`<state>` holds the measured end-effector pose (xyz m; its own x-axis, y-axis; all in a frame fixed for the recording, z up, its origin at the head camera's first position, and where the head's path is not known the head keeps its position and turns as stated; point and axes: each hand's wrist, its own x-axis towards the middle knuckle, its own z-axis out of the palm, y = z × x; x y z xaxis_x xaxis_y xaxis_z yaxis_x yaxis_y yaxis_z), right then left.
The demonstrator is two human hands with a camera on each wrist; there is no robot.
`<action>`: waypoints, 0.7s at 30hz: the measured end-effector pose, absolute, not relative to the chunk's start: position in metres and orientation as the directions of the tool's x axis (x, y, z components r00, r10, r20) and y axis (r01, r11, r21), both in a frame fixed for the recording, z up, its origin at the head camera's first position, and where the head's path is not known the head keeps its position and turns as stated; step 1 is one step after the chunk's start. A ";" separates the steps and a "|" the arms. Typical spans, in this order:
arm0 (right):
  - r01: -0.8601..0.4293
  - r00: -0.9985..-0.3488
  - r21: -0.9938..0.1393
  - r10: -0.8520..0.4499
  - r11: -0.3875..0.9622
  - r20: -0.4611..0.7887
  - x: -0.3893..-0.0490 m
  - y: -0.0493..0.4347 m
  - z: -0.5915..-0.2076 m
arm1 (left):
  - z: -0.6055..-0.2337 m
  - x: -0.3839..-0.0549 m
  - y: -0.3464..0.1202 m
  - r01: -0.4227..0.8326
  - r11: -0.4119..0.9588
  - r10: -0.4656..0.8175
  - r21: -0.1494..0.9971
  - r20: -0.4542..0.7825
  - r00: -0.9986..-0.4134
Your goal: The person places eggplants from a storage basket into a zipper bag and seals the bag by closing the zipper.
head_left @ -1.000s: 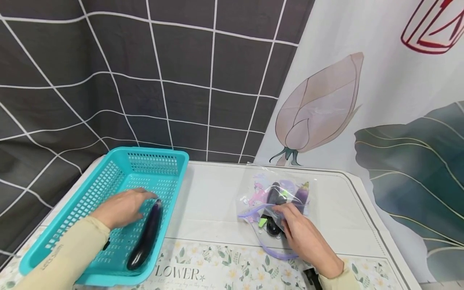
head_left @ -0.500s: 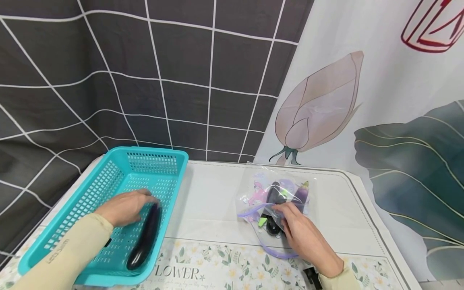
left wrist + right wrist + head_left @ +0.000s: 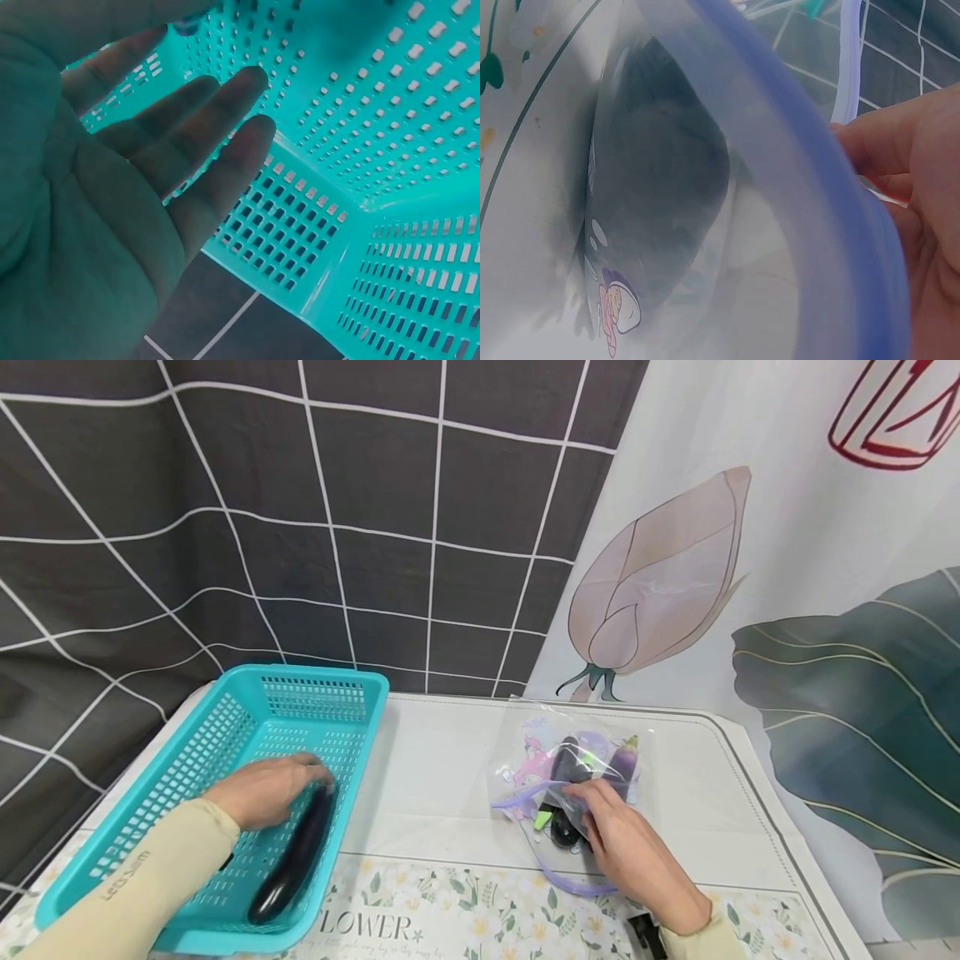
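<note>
The left hand [image 3: 264, 790], pinching the eggplant [image 3: 300, 856] at its one-o'clock end, needed firmness; the right hand [image 3: 628, 847], clamped on the bag [image 3: 534, 762], best held its mouth wide.

We see left hand [image 3: 97, 195] in turquoise slotted basket [image 3: 337, 255], palm near us. Three fingers [image 3: 217, 176] extend, slightly spread. Small dark-purple bit of eggplant [image 3: 188, 27] shows by thumb and index fingertip. Far, past basket wall: dark cloth [image 3: 274, 326], white lines.

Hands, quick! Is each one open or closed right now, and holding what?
Left hand: closed, pinching the eggplant's end.
Right hand: closed, pinching the plastic bag.
</note>
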<state>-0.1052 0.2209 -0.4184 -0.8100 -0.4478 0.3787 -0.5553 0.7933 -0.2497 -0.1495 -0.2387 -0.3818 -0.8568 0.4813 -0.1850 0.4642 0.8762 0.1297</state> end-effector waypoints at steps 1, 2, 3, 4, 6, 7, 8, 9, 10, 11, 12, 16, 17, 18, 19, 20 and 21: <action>-0.555 -0.810 -0.252 -0.448 0.792 0.378 -0.105 0.221 -0.418 | -0.382 -0.149 -0.239 0.473 0.871 0.490 0.134 -0.184 -0.852; -0.555 -0.811 -0.256 -0.448 0.791 0.376 -0.105 0.220 -0.418 | -0.382 -0.149 -0.238 0.482 0.865 0.500 0.138 -0.181 -0.847; -0.556 -0.811 -0.258 -0.448 0.790 0.375 -0.105 0.220 -0.418 | -0.383 -0.149 -0.238 0.493 0.859 0.511 0.139 -0.177 -0.841; -0.555 -0.812 -0.260 -0.447 0.790 0.374 -0.105 0.220 -0.418 | -0.383 -0.149 -0.238 0.500 0.854 0.519 0.142 -0.175 -0.837; -0.554 -0.814 -0.263 -0.447 0.790 0.372 -0.105 0.220 -0.417 | -0.384 -0.148 -0.236 0.507 0.851 0.525 0.138 -0.172 -0.834; -0.554 -0.814 -0.263 -0.447 0.790 0.371 -0.105 0.220 -0.417 | -0.384 -0.149 -0.236 0.510 0.850 0.526 0.133 -0.170 -0.833; -0.553 -0.814 -0.263 -0.446 0.791 0.372 -0.105 0.220 -0.417 | -0.384 -0.149 -0.236 0.509 0.851 0.524 0.127 -0.169 -0.835; -0.553 -0.814 -0.262 -0.446 0.791 0.372 -0.105 0.220 -0.417 | -0.385 -0.150 -0.235 0.511 0.851 0.525 0.121 -0.168 -0.835; -0.552 -0.814 -0.261 -0.445 0.792 0.373 -0.105 0.220 -0.417 | -0.384 -0.150 -0.235 0.512 0.851 0.525 0.117 -0.168 -0.834; -0.553 -0.813 -0.260 -0.446 0.791 0.373 -0.105 0.220 -0.417 | -0.384 -0.150 -0.235 0.517 0.849 0.529 0.113 -0.167 -0.832; -0.554 -0.813 -0.260 -0.446 0.791 0.374 -0.105 0.220 -0.418 | -0.384 -0.150 -0.234 0.520 0.847 0.532 0.111 -0.167 -0.830; -0.554 -0.812 -0.258 -0.446 0.791 0.376 -0.105 0.220 -0.418 | -0.385 -0.148 -0.233 0.543 0.832 0.554 0.113 -0.157 -0.817; -0.555 -0.811 -0.259 -0.447 0.790 0.377 -0.105 0.220 -0.417 | -0.385 -0.148 -0.233 0.551 0.827 0.562 0.111 -0.154 -0.812; -0.556 -0.811 -0.259 -0.447 0.790 0.377 -0.105 0.220 -0.417 | -0.385 -0.148 -0.232 0.556 0.824 0.567 0.109 -0.152 -0.810; -0.557 -0.810 -0.260 -0.448 0.789 0.377 -0.105 0.220 -0.417 | -0.386 -0.147 -0.233 0.565 0.819 0.574 0.106 -0.149 -0.805; -0.556 -0.811 -0.260 -0.448 0.789 0.377 -0.105 0.220 -0.417 | -0.386 -0.147 -0.233 0.564 0.819 0.574 0.105 -0.150 -0.805; -0.557 -0.811 -0.261 -0.448 0.789 0.376 -0.105 0.220 -0.417 | -0.387 -0.148 -0.233 0.561 0.821 0.570 0.105 -0.156 -0.807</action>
<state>-0.1046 0.2202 -0.4171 -0.8110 -0.4480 0.3764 -0.5567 0.7887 -0.2608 -0.1476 -0.2330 -0.3872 -0.8066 0.5702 -0.1557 0.5605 0.8215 0.1049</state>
